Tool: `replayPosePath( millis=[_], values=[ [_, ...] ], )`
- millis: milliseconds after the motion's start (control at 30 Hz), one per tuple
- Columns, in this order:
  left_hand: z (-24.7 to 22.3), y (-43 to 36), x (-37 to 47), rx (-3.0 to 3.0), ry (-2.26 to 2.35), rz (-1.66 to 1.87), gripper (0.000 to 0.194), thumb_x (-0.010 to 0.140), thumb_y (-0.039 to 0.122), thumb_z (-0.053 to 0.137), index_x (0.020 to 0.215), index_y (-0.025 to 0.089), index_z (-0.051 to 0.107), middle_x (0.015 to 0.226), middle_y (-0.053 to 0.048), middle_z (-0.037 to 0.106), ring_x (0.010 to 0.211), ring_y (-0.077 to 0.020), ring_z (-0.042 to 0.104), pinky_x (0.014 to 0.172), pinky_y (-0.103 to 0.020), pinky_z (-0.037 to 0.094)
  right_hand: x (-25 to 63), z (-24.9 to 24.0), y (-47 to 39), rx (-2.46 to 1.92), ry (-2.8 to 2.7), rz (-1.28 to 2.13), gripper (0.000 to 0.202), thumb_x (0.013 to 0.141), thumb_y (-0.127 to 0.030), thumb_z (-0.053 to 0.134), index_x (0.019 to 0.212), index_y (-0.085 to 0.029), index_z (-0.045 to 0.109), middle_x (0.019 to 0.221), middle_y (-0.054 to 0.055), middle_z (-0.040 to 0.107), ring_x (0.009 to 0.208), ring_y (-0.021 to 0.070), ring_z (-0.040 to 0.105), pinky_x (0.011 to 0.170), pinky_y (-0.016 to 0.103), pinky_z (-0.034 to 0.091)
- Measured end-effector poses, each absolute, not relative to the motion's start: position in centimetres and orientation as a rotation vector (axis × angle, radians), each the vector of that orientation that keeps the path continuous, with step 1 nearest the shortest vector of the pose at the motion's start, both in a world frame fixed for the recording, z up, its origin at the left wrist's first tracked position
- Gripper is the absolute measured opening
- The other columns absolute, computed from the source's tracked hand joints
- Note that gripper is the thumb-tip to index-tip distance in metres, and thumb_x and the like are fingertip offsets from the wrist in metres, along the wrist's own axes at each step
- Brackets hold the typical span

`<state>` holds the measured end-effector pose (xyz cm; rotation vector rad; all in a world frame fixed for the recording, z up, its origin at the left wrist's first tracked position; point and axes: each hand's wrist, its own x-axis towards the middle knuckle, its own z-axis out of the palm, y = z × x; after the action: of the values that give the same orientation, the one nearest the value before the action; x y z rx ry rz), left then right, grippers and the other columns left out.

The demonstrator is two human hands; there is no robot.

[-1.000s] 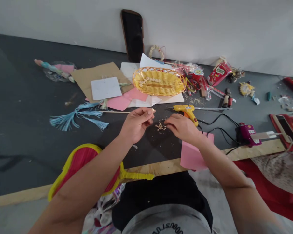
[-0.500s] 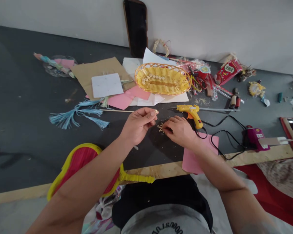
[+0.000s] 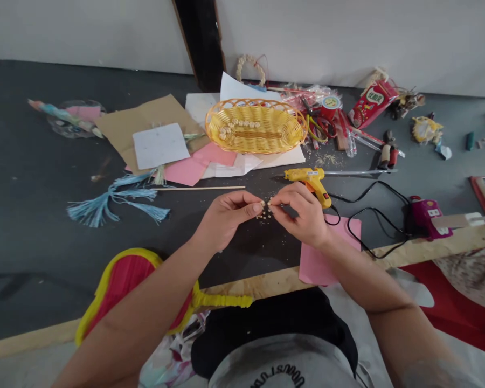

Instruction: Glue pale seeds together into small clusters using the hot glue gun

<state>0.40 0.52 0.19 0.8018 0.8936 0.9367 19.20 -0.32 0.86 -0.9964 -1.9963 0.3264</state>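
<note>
My left hand is pinched shut on a tiny pale bead-like piece between thumb and forefinger. Facing it, my right hand pinches another small pale piece, with the two sets of fingertips almost meeting. On the dark table just below the fingertips lie several loose pale pieces. A thin wooden stick rests beyond my left hand. The yellow glue gun lies on its side right behind my right hand. Exactly what shape the pinched pieces have is too small to tell.
A yellow wicker basket holds several small pale clusters, on top of papers. A blue tassel lies left. A red and yellow padded object sits at the front edge. Pink paper and a purple power socket are right.
My right hand has lifted from the loose pieces on the table and come up to my left fingertips with a small piece. My left hand has lowered slightly, and the stick's end now shows.
</note>
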Motion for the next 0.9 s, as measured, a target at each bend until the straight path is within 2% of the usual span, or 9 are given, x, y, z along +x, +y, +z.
replayPosePath(
  millis=[233,533,900],
  values=[
    [-0.11,0.41,0.27,0.876,0.897,0.928,0.018,0.065,0.032,0.089,0.073,0.019,0.079,0.069,-0.001,0.071,0.065,-0.0093,0.058,0.065,-0.02,0.046,19.18,0.57,-0.27,-0.922,-2.041,0.237,0.009,0.092,-0.017,0.058,0.091,-0.023,0.065,0.086,0.004,0.07,0.082,0.0179,0.066,0.073,0.034,0.053],
    [0.24,0.37,0.42,0.846,0.875,0.925,0.02,0.062,0.033,0.09,0.072,0.018,0.079,0.068,-0.002,0.071,0.063,-0.0102,0.059,0.065,-0.022,0.047,19.27,0.41,-0.5,-0.965,-1.965,0.389,0.006,0.094,-0.022,0.061,0.096,-0.023,0.066,0.089,0.004,0.071,0.085,0.0177,0.066,0.076,0.033,0.055],
    [0.25,0.41,0.26,0.875,0.885,0.907,0.02,0.064,0.034,0.089,0.072,0.018,0.079,0.068,-0.002,0.071,0.064,-0.0108,0.059,0.066,-0.023,0.047,19.39,0.52,-0.46,-0.911,-2.033,0.37,0.011,0.093,-0.018,0.057,0.096,-0.024,0.065,0.088,0.004,0.07,0.085,0.0179,0.066,0.077,0.035,0.054]
  ],
)
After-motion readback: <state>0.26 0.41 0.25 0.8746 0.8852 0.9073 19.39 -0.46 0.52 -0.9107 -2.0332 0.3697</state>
